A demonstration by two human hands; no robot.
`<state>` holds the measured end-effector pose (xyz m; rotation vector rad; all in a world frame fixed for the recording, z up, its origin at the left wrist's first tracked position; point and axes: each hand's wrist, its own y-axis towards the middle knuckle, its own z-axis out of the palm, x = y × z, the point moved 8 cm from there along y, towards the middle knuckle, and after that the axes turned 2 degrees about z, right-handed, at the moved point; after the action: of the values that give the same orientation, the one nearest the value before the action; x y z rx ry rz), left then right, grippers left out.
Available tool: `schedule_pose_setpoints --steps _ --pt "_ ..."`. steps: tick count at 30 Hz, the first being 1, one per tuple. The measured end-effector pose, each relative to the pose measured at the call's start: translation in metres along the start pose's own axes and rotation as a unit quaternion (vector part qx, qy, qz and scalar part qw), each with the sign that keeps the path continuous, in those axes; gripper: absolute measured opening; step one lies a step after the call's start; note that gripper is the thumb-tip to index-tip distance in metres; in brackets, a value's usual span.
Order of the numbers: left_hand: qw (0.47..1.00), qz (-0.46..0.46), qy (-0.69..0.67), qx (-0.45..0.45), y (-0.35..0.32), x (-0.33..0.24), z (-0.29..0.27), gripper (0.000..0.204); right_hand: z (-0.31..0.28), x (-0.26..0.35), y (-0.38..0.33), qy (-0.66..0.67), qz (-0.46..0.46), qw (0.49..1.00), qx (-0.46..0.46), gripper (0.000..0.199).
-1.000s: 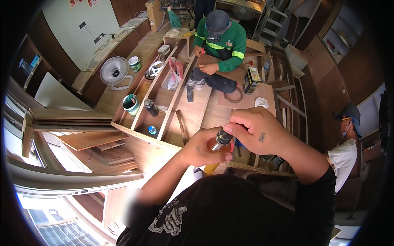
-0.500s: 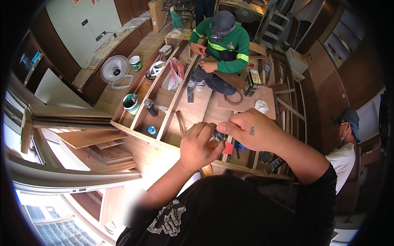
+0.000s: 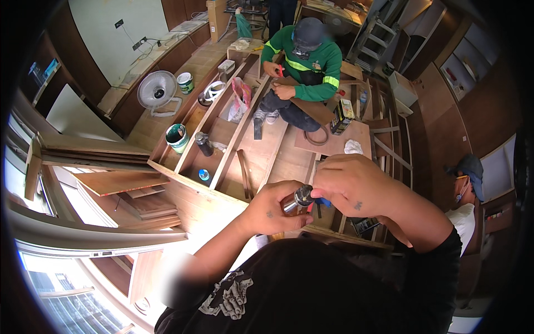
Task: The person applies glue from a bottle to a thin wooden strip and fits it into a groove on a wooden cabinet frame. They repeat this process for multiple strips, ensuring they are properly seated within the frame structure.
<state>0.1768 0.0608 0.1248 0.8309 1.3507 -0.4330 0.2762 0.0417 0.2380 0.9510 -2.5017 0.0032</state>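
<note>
Over the near edge of the wooden frame [image 3: 194,183], between the person's hands, a black-ended cylinder [image 3: 296,201] with a shiny metal collar is held at a tilt, black end up and toward the right. The left hand [image 3: 271,209] is wrapped around its collar, thumb and fingers on either side. The right hand [image 3: 347,182] is curled with its fingertips at the black end; whether they pinch it or only rest beside it, I cannot tell.

Should the left hand's hold loosen, or the right push sideways, the cylinder could twist or slip down among the open bays; smooth metal would likely make that easier. A sudden swing forward might also disturb the co-worker [image 3: 311,64] in green, seated farther in on the frame.

Most of the cylinder's lower body is hidden by the left palm, so its kind stays uncertain. Just beyond, a red piece [image 3: 310,209] and a blue piece [image 3: 324,202] are partly covered by the hands. Under the right forearm, a dark object [image 3: 364,224] is hard to make out. Glare washes out the area beside the left forearm, and a capped person [image 3: 463,220] at right is partly cut off.
</note>
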Motion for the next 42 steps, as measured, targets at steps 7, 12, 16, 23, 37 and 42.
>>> schedule_pose_setpoints --steps 7,12,16,23,37,42 --pt "0.998 -0.015 -0.037 0.057 -0.005 -0.011 0.007 0.034 -0.007 0.019 -0.005 -0.045 -0.107 0.993 0.037 0.016" --pt "0.992 0.035 0.122 -0.017 -0.031 0.029 -0.025 0.032 -0.098 0.022 -0.017 -0.033 -0.088 0.988 -0.125 0.004" --pt "0.982 0.085 0.132 -0.108 -0.036 0.023 -0.036 0.035 -0.084 0.005 -0.017 -0.005 -0.017 0.994 -0.11 0.004" --pt "0.896 0.28 0.294 -0.182 -0.032 -0.028 -0.041 0.04 -0.021 0.001 -0.018 0.153 0.056 0.978 -0.128 0.01" --pt "0.885 0.272 0.322 -0.198 -0.033 -0.026 -0.04 0.043 0.016 0.025 -0.002 0.109 -0.005 0.982 -0.156 0.009" --pt "0.886 0.267 0.322 -0.2 -0.032 -0.025 -0.038 0.043 0.02 0.022 0.0 0.091 -0.005 0.985 -0.148 0.011"
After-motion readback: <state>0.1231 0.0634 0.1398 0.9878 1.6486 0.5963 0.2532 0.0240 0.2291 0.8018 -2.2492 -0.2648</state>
